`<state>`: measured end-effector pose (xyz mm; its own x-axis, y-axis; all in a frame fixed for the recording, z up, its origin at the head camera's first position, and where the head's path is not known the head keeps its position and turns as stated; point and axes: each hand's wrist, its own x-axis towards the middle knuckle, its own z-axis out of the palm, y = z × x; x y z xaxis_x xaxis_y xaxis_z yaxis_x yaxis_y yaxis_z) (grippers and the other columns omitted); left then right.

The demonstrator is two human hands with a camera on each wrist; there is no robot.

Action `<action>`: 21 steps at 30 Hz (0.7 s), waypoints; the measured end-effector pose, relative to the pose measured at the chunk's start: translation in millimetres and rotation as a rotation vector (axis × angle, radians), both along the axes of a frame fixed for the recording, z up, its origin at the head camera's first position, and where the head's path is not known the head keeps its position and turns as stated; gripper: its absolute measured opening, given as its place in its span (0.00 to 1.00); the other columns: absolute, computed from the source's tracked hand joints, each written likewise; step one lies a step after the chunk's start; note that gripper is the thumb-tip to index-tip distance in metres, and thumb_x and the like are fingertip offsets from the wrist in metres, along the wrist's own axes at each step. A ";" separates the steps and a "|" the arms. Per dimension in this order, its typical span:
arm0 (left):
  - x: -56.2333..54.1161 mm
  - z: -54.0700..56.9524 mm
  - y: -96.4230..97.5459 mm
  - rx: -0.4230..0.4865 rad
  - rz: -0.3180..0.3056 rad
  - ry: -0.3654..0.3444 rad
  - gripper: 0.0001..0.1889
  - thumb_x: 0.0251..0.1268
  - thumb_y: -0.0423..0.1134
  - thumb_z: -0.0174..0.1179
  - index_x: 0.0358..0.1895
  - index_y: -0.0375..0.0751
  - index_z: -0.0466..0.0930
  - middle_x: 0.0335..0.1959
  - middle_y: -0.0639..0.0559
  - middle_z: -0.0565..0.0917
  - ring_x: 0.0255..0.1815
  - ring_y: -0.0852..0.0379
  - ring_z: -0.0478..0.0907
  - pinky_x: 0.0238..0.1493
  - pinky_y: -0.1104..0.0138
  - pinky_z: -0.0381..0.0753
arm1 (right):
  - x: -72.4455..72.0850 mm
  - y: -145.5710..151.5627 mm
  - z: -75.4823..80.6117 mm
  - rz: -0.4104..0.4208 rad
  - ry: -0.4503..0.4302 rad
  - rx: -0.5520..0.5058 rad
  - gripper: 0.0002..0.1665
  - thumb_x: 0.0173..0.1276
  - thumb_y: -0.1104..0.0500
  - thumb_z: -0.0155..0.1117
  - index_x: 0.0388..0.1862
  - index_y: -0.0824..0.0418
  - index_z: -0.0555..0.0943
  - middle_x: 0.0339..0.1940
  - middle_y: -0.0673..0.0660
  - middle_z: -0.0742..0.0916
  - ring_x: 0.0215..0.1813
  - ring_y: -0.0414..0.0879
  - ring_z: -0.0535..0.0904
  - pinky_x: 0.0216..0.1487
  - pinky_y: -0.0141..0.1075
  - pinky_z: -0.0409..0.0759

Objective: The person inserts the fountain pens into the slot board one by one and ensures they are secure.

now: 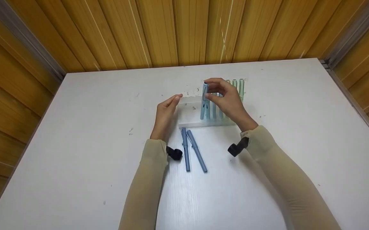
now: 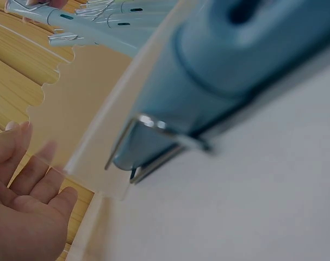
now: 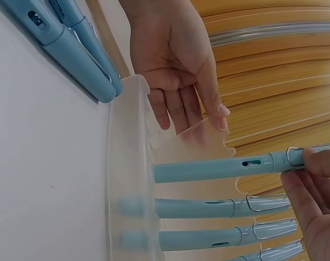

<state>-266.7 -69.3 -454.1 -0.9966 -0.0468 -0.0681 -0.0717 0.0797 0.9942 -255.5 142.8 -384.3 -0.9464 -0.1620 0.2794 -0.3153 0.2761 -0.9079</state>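
As the right hand (image 1: 230, 101) pinches a blue pen (image 3: 208, 170), the left hand (image 1: 166, 115) curves loosely; it touches the translucent rack (image 3: 126, 136).

The white table (image 1: 75, 127) stands with its straight far edge along the back wall (image 1: 159, 32), as seen from here. Table surface: smooth, marked by scattered small dark specks (image 1: 131, 129), several on the left half. Back wall: yellow-brown wood-grain panels, set vertically, separated by dark grooves; thin pale streaks run down some of them. The left wall (image 1: 11, 95) and right wall (image 1: 363, 86) carry the same finish. Grey strips, left strip (image 1: 27, 37) and right strip (image 1: 359, 33), line the two wall corners.
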 end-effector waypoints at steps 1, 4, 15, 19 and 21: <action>0.1 0.0 -0.1 0.003 0.002 -0.001 0.22 0.67 0.57 0.55 0.58 0.52 0.80 0.64 0.57 0.77 0.70 0.59 0.67 0.73 0.62 0.64 | -0.2 -0.4 -0.7 -0.001 -0.001 0.005 0.24 0.63 0.68 0.65 0.58 0.58 0.77 0.49 0.56 0.82 0.53 0.44 0.79 0.64 0.40 0.76; 0.1 0.1 -0.2 0.014 0.000 -0.007 0.22 0.67 0.57 0.55 0.58 0.52 0.80 0.64 0.58 0.77 0.70 0.59 0.67 0.73 0.62 0.63 | -0.6 -1.2 -3.1 -0.003 -0.001 0.021 0.24 0.63 0.68 0.65 0.58 0.57 0.77 0.49 0.55 0.83 0.52 0.43 0.79 0.62 0.38 0.77; -2.1 0.0 -0.4 0.013 -0.005 -0.008 0.21 0.68 0.54 0.56 0.58 0.49 0.80 0.63 0.55 0.77 0.70 0.57 0.68 0.73 0.62 0.63 | -2.7 -1.5 -11.4 0.021 -0.005 0.034 0.24 0.64 0.68 0.65 0.59 0.58 0.77 0.50 0.58 0.83 0.52 0.48 0.81 0.61 0.40 0.78; -2.1 0.3 -0.5 0.006 -0.006 -0.002 0.21 0.68 0.54 0.55 0.58 0.49 0.80 0.63 0.55 0.77 0.70 0.57 0.68 0.73 0.62 0.63 | -2.7 -1.3 -12.2 0.021 -0.015 0.058 0.24 0.64 0.67 0.65 0.60 0.57 0.77 0.50 0.57 0.83 0.52 0.47 0.81 0.61 0.39 0.78; -1.9 0.2 -0.6 0.006 -0.006 -0.003 0.21 0.68 0.55 0.55 0.58 0.49 0.80 0.63 0.55 0.77 0.70 0.57 0.68 0.72 0.62 0.64 | -2.8 -1.5 -12.6 0.020 -0.019 0.066 0.24 0.64 0.67 0.65 0.60 0.56 0.77 0.51 0.56 0.83 0.53 0.46 0.80 0.61 0.38 0.78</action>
